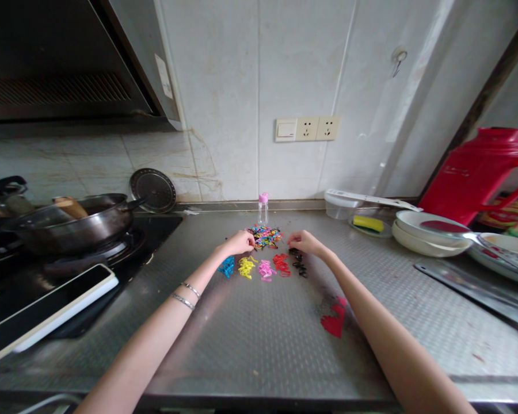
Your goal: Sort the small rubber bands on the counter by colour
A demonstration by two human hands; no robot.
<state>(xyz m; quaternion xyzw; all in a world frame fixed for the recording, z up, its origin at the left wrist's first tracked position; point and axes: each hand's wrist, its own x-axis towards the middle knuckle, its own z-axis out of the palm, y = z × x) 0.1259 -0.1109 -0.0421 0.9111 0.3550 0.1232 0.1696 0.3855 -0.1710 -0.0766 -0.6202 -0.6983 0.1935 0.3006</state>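
Observation:
A mixed pile of small coloured elastic bands (265, 235) lies on the steel counter (259, 339) in front of a small clear bottle with a pink cap (263, 208). Nearer me lie sorted heaps: blue (227, 267), yellow (246, 267), pink (265, 269), red (281, 264) and black (299, 262). My left hand (238, 243) is curled at the left edge of the mixed pile, fingers pinched. My right hand (304, 242) is curled at its right edge, just above the black heap, fingertips together on something too small to make out.
A wok (75, 221) sits on the stove at the left, with a phone (47, 313) lying by it. At the right stand white bowls (429, 233), a red thermos jug (477, 172), a plastic container (343, 205) and a yellow sponge (368, 223). A red mark (334, 319) is on the counter.

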